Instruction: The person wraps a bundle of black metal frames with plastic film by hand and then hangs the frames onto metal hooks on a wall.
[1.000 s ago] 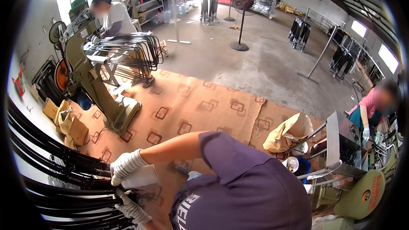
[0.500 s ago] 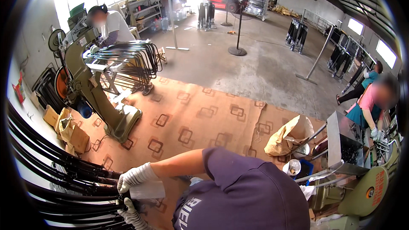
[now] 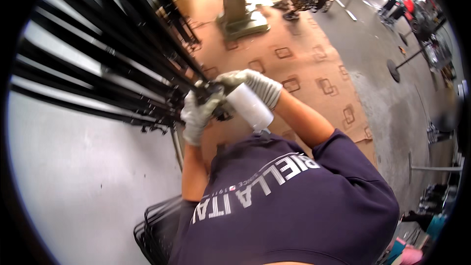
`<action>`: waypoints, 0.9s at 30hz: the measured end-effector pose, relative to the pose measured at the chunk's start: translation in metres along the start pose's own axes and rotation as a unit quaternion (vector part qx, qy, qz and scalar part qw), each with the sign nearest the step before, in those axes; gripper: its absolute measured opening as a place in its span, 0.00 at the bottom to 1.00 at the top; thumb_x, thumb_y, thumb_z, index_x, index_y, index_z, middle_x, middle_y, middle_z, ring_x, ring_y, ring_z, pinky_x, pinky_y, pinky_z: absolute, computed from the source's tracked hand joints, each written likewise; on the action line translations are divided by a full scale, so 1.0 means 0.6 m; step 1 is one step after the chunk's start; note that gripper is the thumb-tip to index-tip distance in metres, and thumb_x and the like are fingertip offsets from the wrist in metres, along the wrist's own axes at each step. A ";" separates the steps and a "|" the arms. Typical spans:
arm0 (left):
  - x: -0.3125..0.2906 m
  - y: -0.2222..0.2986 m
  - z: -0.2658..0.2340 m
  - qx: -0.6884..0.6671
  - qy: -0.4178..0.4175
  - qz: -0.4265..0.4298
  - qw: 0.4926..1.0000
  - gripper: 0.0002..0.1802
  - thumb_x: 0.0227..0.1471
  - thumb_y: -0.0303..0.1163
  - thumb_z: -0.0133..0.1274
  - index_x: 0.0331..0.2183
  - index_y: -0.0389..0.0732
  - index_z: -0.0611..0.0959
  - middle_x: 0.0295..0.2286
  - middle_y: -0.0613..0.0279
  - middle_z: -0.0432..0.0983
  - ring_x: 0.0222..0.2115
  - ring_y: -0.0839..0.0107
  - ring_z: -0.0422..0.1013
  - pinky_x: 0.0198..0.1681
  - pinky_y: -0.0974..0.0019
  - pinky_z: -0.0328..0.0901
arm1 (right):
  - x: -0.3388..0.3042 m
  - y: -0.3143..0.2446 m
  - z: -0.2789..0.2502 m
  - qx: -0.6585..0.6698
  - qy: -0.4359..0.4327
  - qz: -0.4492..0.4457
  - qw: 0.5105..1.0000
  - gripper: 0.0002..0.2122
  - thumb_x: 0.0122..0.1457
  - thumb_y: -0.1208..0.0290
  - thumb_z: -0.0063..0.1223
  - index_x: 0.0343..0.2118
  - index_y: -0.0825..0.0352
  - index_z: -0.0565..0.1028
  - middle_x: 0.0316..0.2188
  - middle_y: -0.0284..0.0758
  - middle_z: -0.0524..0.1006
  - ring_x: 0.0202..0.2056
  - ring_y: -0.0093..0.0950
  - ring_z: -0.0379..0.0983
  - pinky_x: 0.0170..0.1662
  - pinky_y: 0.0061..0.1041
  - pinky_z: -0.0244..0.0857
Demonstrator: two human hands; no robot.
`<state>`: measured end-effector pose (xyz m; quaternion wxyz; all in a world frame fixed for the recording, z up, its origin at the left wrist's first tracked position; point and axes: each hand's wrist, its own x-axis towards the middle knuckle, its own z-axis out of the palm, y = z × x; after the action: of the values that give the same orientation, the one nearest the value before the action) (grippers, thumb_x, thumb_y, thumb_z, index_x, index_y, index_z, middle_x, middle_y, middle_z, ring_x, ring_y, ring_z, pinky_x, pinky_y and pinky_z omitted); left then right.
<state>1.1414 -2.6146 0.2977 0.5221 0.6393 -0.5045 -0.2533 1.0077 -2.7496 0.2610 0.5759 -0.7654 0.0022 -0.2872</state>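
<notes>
A bundle of long black metal rods (image 3: 113,64) runs from the upper left toward the middle of the picture. My left hand (image 3: 197,114), in a pale work glove, is closed around the rods' near ends. My right hand (image 3: 256,85), also gloved, holds a white roll of wrapping film (image 3: 250,106) pressed against those same ends, right beside my left hand. Below the hands my purple shirt (image 3: 289,206) fills the lower middle of the view.
A brown patterned carpet (image 3: 304,64) lies past the hands, with a green machine base (image 3: 240,14) on it. Grey concrete floor (image 3: 392,118) with pole stands is at right. A pale flat surface (image 3: 83,176) spreads at left; black wire frames (image 3: 157,230) sit low left.
The view has swung round and closer to the rods. Both gloved hands have come together at the rod ends, the white roll still in my right hand.
</notes>
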 end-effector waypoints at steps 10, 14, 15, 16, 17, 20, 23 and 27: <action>0.006 -0.022 0.030 -0.212 0.109 -0.017 0.971 0.22 0.39 0.35 0.63 0.36 0.38 0.74 0.30 0.67 0.73 0.27 0.80 0.68 0.32 0.75 0.65 | 0.012 -0.066 -0.003 0.318 0.010 0.227 0.921 0.10 0.53 0.66 0.51 0.34 0.68 0.75 0.28 0.29 0.75 0.32 0.17 0.69 0.38 0.16 0.64; 0.008 0.011 0.025 -0.118 0.169 -0.042 0.978 0.16 0.39 0.39 0.63 0.27 0.38 0.78 0.22 0.67 0.75 0.23 0.81 0.68 0.28 0.75 0.63 | 0.010 -0.117 0.009 0.195 0.132 0.261 0.936 0.18 0.50 0.63 0.56 0.41 0.68 0.72 0.29 0.31 0.75 0.32 0.19 0.69 0.38 0.17 0.64; 0.012 0.010 0.026 -0.123 0.156 -0.051 0.979 0.16 0.38 0.39 0.63 0.27 0.38 0.78 0.22 0.67 0.75 0.23 0.81 0.68 0.28 0.75 0.63 | 0.008 -0.123 0.006 0.212 0.113 0.231 0.943 0.19 0.49 0.64 0.57 0.42 0.68 0.72 0.32 0.32 0.75 0.36 0.18 0.68 0.41 0.17 0.62; 0.017 0.008 0.025 -0.127 0.146 -0.061 0.979 0.16 0.38 0.39 0.63 0.27 0.38 0.78 0.22 0.67 0.75 0.22 0.81 0.68 0.28 0.75 0.63 | 0.011 -0.139 0.006 0.195 0.096 0.229 0.949 0.18 0.49 0.65 0.57 0.42 0.68 0.72 0.32 0.31 0.75 0.36 0.18 0.68 0.41 0.17 0.62; 0.018 0.008 0.023 -0.129 0.137 -0.072 0.980 0.16 0.38 0.39 0.63 0.27 0.38 0.78 0.21 0.68 0.75 0.22 0.81 0.68 0.28 0.75 0.63 | 0.015 -0.157 0.008 0.180 0.077 0.227 0.954 0.18 0.49 0.65 0.57 0.42 0.68 0.72 0.32 0.31 0.75 0.36 0.18 0.68 0.41 0.17 0.62; 0.020 0.010 0.024 -0.118 0.139 -0.050 0.982 0.16 0.38 0.38 0.63 0.27 0.37 0.78 0.21 0.67 0.75 0.21 0.81 0.68 0.27 0.75 0.63 | 0.018 -0.171 0.016 0.152 0.063 0.227 0.960 0.17 0.49 0.68 0.55 0.42 0.69 0.73 0.30 0.30 0.75 0.34 0.18 0.69 0.41 0.17 0.62; 0.024 0.008 0.020 -0.166 0.101 -0.065 0.979 0.15 0.39 0.35 0.63 0.27 0.39 0.77 0.21 0.68 0.74 0.22 0.81 0.68 0.28 0.76 0.63 | 0.011 -0.151 0.006 0.178 0.086 0.224 0.954 0.15 0.49 0.68 0.54 0.40 0.68 0.74 0.28 0.30 0.75 0.31 0.17 0.68 0.38 0.17 0.63; 0.007 -0.006 0.021 -0.250 0.110 -0.096 0.957 0.17 0.40 0.31 0.62 0.33 0.40 0.73 0.25 0.68 0.71 0.24 0.80 0.67 0.29 0.77 0.64 | -0.011 -0.146 -0.014 0.221 0.077 0.237 0.943 0.14 0.50 0.69 0.53 0.39 0.68 0.75 0.28 0.30 0.75 0.30 0.17 0.69 0.37 0.16 0.63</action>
<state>1.1335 -2.6240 0.2911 0.6910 0.5578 -0.3004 -0.3481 0.9701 -2.7253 0.3368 0.7801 -0.5717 0.1644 -0.1936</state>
